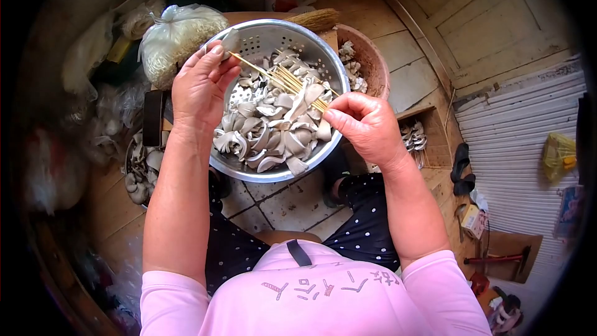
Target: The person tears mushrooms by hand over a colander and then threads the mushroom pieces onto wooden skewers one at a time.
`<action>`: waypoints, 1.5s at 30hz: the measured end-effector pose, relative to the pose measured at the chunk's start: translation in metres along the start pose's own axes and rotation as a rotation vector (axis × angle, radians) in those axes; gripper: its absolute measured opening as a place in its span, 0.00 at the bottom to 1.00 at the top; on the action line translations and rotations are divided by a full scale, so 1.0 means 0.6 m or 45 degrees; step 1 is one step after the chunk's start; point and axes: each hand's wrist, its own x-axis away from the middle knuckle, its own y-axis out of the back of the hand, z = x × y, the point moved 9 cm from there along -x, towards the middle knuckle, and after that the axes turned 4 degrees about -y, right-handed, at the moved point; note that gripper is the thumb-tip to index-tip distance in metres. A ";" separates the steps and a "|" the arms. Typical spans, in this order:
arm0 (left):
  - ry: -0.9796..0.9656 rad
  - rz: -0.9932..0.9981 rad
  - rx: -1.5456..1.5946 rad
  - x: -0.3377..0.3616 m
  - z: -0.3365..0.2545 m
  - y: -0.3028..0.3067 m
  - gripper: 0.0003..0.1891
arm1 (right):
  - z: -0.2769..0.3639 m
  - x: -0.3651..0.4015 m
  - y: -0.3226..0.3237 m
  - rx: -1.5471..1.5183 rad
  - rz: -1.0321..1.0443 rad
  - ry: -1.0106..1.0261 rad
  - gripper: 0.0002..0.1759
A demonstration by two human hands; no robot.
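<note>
A metal colander with holes in its wall holds grey mushroom pieces. On top of them lies a bundle of thin wooden skewers. Above the colander's left rim, my left hand pinches a grey mushroom piece between thumb and fingers. One skewer reaches from beside that piece down toward the bundle. At the colander's right side, my right hand is closed, thumb and forefinger pressed together at the skewers' lower right ends. Which skewers it grips is hard to make out.
A pink tub with mushroom scraps stands behind right, beside a straw broom head. A tied plastic bag sits behind left. More mushrooms lie at the left. A cardboard box holding skewered mushrooms is at the right.
</note>
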 end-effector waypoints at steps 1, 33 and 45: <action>0.030 0.024 -0.012 0.002 0.004 -0.005 0.11 | -0.001 0.000 0.001 -0.002 0.002 -0.010 0.05; 0.419 0.358 -0.423 0.083 0.095 -0.070 0.07 | -0.001 -0.008 0.016 0.139 -0.284 0.155 0.05; 0.018 0.228 -0.006 0.070 0.060 -0.067 0.05 | -0.019 -0.014 0.039 -0.145 -0.483 0.070 0.06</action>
